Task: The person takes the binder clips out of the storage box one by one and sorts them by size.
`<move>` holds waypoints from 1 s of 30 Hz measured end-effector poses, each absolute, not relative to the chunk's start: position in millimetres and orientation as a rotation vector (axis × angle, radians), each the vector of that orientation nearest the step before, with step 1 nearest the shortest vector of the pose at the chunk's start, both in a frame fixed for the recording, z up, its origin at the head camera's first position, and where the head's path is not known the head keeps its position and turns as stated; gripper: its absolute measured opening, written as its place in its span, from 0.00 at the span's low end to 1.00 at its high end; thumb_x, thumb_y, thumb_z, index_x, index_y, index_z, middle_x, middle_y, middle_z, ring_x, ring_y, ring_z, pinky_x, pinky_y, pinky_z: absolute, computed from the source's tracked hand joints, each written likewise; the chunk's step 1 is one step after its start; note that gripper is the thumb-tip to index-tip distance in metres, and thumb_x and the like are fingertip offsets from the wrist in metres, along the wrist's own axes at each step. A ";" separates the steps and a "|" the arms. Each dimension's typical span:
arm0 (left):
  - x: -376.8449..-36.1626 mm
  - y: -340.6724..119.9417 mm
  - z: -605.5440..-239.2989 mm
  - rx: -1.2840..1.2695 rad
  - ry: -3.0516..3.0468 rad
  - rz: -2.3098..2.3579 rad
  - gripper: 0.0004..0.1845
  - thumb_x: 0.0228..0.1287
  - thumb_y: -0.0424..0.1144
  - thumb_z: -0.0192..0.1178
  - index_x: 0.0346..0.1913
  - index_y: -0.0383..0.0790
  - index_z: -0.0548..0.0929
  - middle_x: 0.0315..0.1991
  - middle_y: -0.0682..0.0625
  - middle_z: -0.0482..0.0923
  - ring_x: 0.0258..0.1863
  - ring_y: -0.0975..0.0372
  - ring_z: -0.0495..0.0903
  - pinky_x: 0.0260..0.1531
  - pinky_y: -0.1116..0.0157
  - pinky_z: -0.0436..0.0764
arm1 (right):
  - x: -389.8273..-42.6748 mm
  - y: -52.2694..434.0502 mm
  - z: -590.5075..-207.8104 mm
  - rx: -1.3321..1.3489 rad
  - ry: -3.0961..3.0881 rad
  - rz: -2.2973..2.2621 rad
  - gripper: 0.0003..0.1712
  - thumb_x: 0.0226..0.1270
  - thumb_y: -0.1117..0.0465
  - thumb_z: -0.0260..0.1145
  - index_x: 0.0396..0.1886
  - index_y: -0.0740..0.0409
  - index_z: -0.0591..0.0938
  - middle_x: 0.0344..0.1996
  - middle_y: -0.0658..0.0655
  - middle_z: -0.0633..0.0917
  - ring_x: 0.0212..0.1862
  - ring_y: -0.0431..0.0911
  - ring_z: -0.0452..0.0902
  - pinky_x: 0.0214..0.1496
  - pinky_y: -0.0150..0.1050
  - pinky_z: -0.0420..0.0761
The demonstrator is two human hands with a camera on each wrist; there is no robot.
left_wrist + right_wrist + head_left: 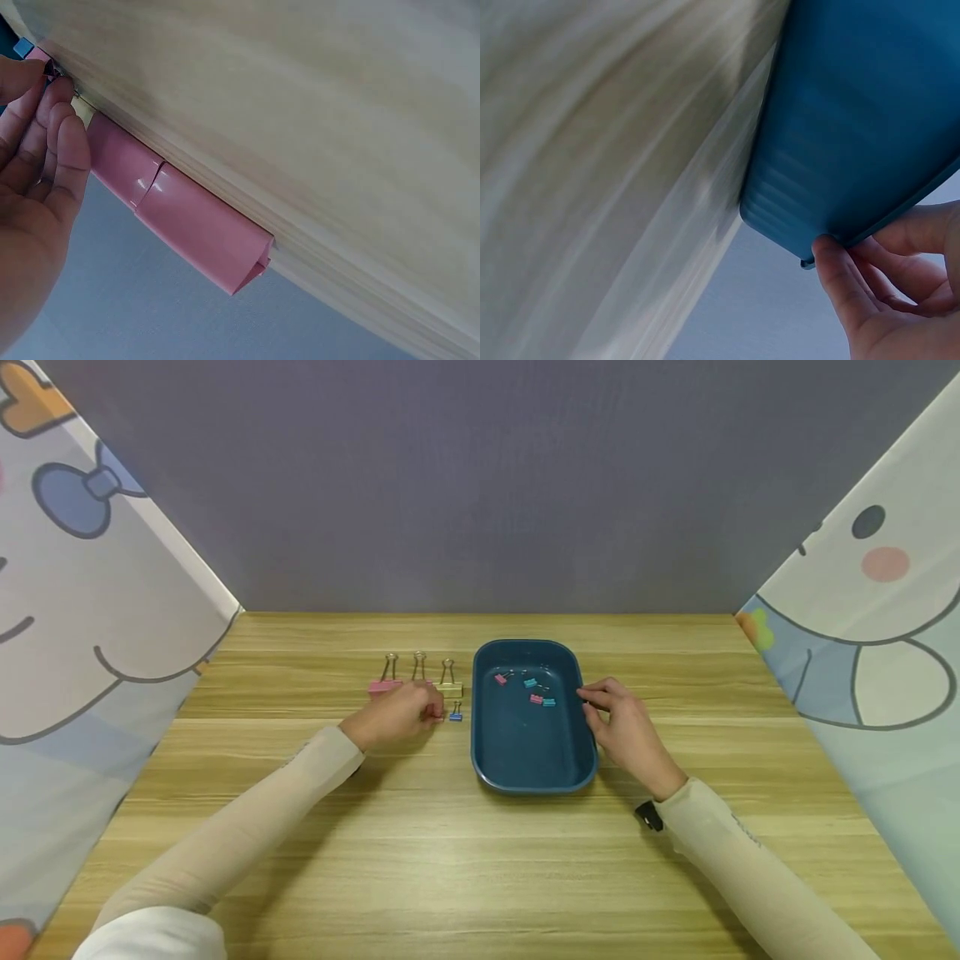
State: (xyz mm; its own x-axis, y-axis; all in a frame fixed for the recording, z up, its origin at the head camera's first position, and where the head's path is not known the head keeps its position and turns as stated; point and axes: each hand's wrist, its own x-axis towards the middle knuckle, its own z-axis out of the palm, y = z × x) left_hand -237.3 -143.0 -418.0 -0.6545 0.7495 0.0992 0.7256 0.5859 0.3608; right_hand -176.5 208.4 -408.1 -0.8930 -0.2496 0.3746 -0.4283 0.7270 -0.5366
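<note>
From the head camera, both forearms in beige sleeves reach forward over a light wooden table (pixel 480 860). The left hand (pixel 397 714) lies low on the table, knuckles up, fingers curled toward a small pink binder clip (pixel 437 717) at its fingertips; a small blue binder clip (pixel 455 715) sits just beside that. Behind the hand stands a row of three large binder clips with wire handles upright: a large pink binder clip (pixel 384 686), a second mostly hidden by the hand, and a large beige binder clip (pixel 450 689). The right hand (pixel 626 727) rests at the right rim of a dark blue oval plastic tray (pixel 525 752), thumb and forefinger at the rim. Several small pink and teal clips (pixel 536 692) lie in the tray's far half.

The left wrist camera shows the fingers (pixel 64 142) bent and together with the thumb, pinching the small pink clip, beside the large pink clip bodies.

The right wrist camera shows the thumb tip on the tray's rim with the fingers curled on its other side, gripping it.
</note>
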 end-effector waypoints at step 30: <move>-232.3 -128.2 -380.2 1.290 2.816 0.718 0.03 0.56 0.27 0.63 0.34 0.36 0.81 0.32 0.53 0.76 0.31 0.57 0.76 0.31 0.66 0.75 | -176.8 208.9 -407.8 0.526 -2.633 0.987 0.14 0.61 0.74 0.62 0.47 0.72 0.81 0.44 0.62 0.79 0.44 0.54 0.79 0.41 0.46 0.81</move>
